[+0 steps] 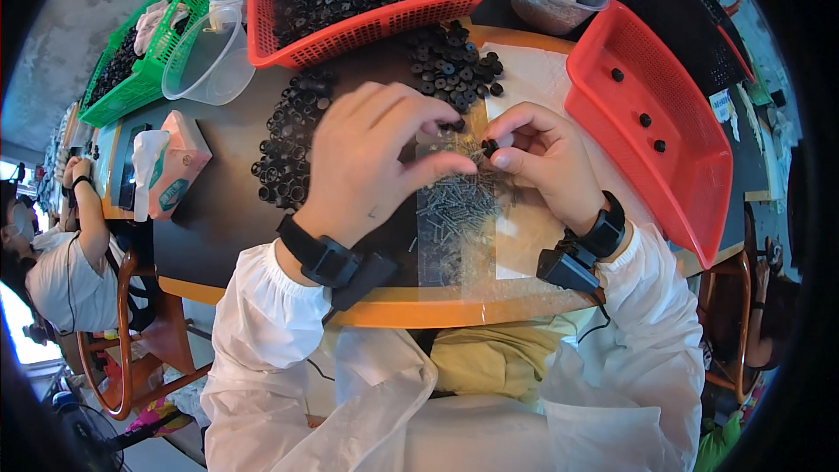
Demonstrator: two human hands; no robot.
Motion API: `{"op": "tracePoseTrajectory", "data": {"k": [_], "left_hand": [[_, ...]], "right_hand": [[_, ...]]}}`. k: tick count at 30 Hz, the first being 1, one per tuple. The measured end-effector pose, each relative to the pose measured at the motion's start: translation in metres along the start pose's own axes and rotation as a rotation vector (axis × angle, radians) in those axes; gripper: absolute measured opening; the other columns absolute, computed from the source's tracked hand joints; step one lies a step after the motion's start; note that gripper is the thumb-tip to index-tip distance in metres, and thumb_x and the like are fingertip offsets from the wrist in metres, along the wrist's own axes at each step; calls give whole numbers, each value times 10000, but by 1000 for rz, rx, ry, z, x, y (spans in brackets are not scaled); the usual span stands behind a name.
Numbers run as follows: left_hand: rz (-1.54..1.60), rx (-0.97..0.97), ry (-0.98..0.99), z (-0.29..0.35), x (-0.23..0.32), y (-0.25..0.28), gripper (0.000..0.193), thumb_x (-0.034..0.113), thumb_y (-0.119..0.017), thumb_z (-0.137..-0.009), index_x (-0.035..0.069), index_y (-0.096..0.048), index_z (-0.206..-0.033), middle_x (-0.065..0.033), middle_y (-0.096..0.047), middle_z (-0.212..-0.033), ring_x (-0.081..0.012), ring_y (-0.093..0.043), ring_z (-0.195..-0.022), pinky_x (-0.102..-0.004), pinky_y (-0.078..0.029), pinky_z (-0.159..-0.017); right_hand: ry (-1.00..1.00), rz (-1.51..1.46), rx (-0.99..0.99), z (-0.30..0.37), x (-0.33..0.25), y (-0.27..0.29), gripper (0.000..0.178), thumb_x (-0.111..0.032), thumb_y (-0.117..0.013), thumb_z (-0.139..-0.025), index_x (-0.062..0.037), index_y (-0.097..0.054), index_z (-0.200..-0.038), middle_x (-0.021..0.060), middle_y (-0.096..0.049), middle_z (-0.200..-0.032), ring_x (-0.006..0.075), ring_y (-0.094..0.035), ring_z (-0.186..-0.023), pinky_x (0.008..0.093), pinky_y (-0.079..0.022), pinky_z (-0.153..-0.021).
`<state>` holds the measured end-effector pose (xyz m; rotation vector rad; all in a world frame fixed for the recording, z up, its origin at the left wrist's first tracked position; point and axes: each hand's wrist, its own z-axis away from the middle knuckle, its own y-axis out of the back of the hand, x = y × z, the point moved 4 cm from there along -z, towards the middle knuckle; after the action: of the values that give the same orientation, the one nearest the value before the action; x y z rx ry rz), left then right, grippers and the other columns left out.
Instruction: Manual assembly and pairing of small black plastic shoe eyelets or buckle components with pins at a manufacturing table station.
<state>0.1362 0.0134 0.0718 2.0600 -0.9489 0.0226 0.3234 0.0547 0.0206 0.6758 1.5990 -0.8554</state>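
Observation:
My right hand pinches a small black round plastic part between thumb and fingertips. Facing it, my left hand has its thumb and forefinger spread apart. Another black piece shows at the left forefinger's tip; whether it is gripped or lies behind cannot be told. Beneath both hands is a heap of small metal screws on a clear plastic sheet. Black ring-shaped parts lie left of my left hand, partly hidden by it. Beyond the hands sits a pile of black discs.
A red basket full of black discs stands at the far side. Right of my hands, another red basket holds several black parts. Clear tubs, a green basket and a tissue pack are leftward. Another person sits at far left.

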Motion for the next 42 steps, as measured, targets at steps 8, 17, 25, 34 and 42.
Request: {"op": "tracePoseTrajectory", "data": {"k": [8,17,25,34,42], "left_hand": [[-832,-16,332,16,-47,33,252,295,-806,-674,126,-663,-794,-13,-567,-839,-241,-561,-847,-382,-452,-748],[-785,-136,407,25,-68,27,200,271,-783,-709,128,-712,-829,-17,-616,-804,-237,-571,-841,-380,-458,-745],[130,-88,492,12,-33,1,228,133,-782,-769,43,-710,-966,-66,-673,-808,-123,-612,-729,-254,-491,-687],[365,-156,369,12,2,-17,300,78,-811,-716,22,-693,-986,-66,-681,-841,-136,-653,-724,-245,-523,-677],[411,-194,339,13,1,-19,345,70,-827,-703,11,-670,-1005,-52,-669,-851,-99,-637,-722,-227,-516,-676]], "right_hand": [[-42,-314,-8,-5,9,5,163,-84,-635,-917,-38,-574,-1060,2,-573,-905,93,-573,-805,243,-487,-759],[-69,-239,-36,-3,7,2,151,-66,-658,-896,-42,-594,-1031,-2,-571,-931,83,-563,-808,241,-489,-748],[-59,-242,-56,-2,10,2,179,-63,-669,-888,-33,-600,-1050,17,-610,-967,91,-605,-860,243,-505,-786],[-80,-241,-83,-4,12,-4,182,-67,-658,-902,-16,-577,-1057,43,-640,-961,108,-627,-914,256,-518,-823],[-83,-237,-128,-2,10,-6,212,-6,-652,-882,-34,-552,-1066,29,-595,-1027,113,-627,-929,272,-525,-861]]}}
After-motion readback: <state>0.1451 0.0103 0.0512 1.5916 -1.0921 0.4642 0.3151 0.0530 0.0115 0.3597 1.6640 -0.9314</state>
